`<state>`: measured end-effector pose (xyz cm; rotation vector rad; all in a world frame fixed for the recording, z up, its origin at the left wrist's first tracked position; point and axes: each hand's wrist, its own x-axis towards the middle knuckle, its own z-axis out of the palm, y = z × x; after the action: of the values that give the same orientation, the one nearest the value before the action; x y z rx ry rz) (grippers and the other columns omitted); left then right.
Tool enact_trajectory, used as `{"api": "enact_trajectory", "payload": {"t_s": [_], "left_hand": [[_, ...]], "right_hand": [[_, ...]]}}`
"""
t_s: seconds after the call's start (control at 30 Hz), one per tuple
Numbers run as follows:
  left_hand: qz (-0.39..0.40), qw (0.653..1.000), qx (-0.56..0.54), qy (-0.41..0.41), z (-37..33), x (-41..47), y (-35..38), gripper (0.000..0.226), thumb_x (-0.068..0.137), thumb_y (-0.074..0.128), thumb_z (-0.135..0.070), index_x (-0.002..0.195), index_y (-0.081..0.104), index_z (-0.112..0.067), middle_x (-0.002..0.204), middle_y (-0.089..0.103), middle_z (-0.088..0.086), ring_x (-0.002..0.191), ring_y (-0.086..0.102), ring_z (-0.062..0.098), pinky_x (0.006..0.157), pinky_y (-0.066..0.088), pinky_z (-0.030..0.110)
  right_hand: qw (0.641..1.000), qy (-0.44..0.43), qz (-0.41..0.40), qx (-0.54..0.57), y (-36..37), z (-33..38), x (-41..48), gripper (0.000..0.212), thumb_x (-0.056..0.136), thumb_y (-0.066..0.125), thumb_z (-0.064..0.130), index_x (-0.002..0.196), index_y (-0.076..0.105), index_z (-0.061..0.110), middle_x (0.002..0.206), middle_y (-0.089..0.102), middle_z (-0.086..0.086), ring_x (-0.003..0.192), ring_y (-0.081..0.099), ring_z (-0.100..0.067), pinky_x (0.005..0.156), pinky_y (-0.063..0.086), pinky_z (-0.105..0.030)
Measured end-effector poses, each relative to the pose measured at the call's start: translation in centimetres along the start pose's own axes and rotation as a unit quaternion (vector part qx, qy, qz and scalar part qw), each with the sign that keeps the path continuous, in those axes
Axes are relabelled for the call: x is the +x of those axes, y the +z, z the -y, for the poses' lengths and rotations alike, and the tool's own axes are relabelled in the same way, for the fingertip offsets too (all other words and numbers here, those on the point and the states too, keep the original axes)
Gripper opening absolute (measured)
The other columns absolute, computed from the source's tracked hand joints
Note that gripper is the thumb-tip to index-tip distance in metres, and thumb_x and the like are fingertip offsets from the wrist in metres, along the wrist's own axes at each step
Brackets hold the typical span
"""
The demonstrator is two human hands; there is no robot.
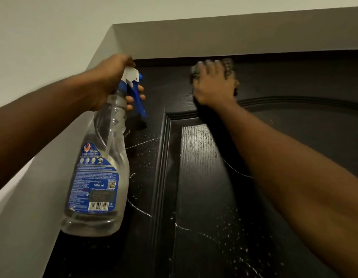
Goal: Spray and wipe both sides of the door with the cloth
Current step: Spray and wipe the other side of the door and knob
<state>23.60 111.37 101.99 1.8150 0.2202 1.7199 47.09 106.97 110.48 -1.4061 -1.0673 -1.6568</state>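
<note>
A dark, almost black panelled door [204, 187] fills the lower right of the head view, flecked with white spray droplets and wet streaks. My left hand [112, 81] grips the neck of a clear spray bottle [97, 177] with a blue and white trigger head, fingers curled near the trigger; the bottle hangs beside the door's left edge. My right hand [213, 83] presses a dark cloth [229, 67] flat against the door near its top edge. The hand is blurred and the cloth is mostly hidden under it.
The door frame's top [194, 60] runs just above the right hand. A pale wall recess [214, 37] surrounds the door above, and the side wall [33, 197] stands close on the left. The ceiling [53, 27] is above.
</note>
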Motion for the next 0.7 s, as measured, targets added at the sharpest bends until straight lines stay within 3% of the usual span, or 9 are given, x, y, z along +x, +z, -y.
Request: {"api": "enact_trajectory", "payload": {"t_s": [0.07, 0.13, 0.23, 0.33, 0.5, 0.6, 0.7], "left_hand": [[0.006, 1.0, 0.001, -0.003, 0.1, 0.0, -0.1, 0.04, 0.099, 0.036, -0.045, 0.112, 0.059, -0.014, 0.093, 0.067, 0.011, 0.045, 0.062, 0.011, 0.04, 0.047, 0.02], [0.001, 1.0, 0.0, 0.0, 0.4, 0.0, 0.0, 0.041, 0.099, 0.037, -0.045, 0.114, 0.06, -0.015, 0.095, 0.068, 0.01, 0.057, 0.065, 0.014, 0.042, 0.048, 0.021], [-0.013, 1.0, -0.006, 0.011, 0.8, 0.1, 0.1, 0.039, 0.099, 0.036, -0.043, 0.109, 0.061, -0.015, 0.089, 0.066, 0.008, 0.066, 0.063, 0.017, 0.041, 0.047, 0.021], [-0.016, 1.0, 0.012, 0.008, 1.0, 0.3, -0.1, 0.038, 0.098, 0.035, -0.043, 0.103, 0.061, -0.016, 0.082, 0.062, 0.005, 0.073, 0.062, 0.018, 0.043, 0.048, 0.021], [-0.015, 0.998, 0.058, -0.015, 1.7, -0.2, -2.0, 0.04, 0.099, 0.035, -0.046, 0.107, 0.06, -0.016, 0.093, 0.064, 0.008, 0.086, 0.066, 0.022, 0.044, 0.05, 0.022], [-0.025, 0.998, 0.058, -0.006, 1.9, -0.8, -2.8, 0.036, 0.099, 0.035, -0.044, 0.101, 0.059, -0.016, 0.091, 0.064, 0.008, 0.084, 0.066, 0.023, 0.043, 0.05, 0.021], [-0.021, 0.998, 0.055, -0.019, 1.8, -1.5, -3.0, 0.037, 0.099, 0.035, -0.044, 0.099, 0.059, -0.015, 0.091, 0.064, 0.01, 0.087, 0.063, 0.024, 0.043, 0.049, 0.021]], "right_hand": [[0.982, -0.18, 0.06, 0.013, 0.1, 1.2, -1.0, 0.056, 0.105, 0.032, 0.046, 0.158, 0.026, 0.032, 0.167, 0.022, 0.003, 0.155, 0.012, -0.018, 0.122, 0.014, -0.054], [0.971, -0.224, 0.082, 0.027, -0.5, 0.4, -0.4, 0.059, 0.101, 0.031, 0.053, 0.157, 0.03, 0.034, 0.166, 0.025, 0.004, 0.155, 0.015, -0.017, 0.123, 0.018, -0.051], [0.995, -0.093, 0.025, 0.029, -0.2, -0.5, 0.7, 0.056, 0.103, 0.034, 0.044, 0.157, 0.032, 0.03, 0.166, 0.025, 0.002, 0.155, 0.012, -0.017, 0.124, 0.015, -0.049], [0.999, 0.016, -0.024, 0.023, 0.8, 1.0, 1.1, 0.057, 0.104, 0.033, 0.041, 0.158, 0.028, 0.024, 0.167, 0.021, -0.003, 0.156, 0.008, -0.021, 0.122, 0.012, -0.057], [0.992, 0.127, 0.008, -0.001, 1.2, 5.1, 3.2, 0.064, 0.106, 0.028, 0.041, 0.162, 0.014, 0.016, 0.169, 0.009, -0.012, 0.156, -0.001, -0.03, 0.12, 0.003, -0.064], [0.999, 0.029, 0.022, -0.001, 1.7, 8.0, 4.0, 0.061, 0.105, 0.03, 0.04, 0.161, 0.019, 0.021, 0.169, 0.014, -0.006, 0.156, 0.004, -0.026, 0.121, 0.007, -0.062], [0.979, -0.186, 0.079, 0.017, 1.9, 10.2, 3.6, 0.057, 0.105, 0.034, 0.045, 0.159, 0.025, 0.031, 0.168, 0.018, 0.001, 0.155, 0.011, -0.018, 0.121, 0.014, -0.052]]}}
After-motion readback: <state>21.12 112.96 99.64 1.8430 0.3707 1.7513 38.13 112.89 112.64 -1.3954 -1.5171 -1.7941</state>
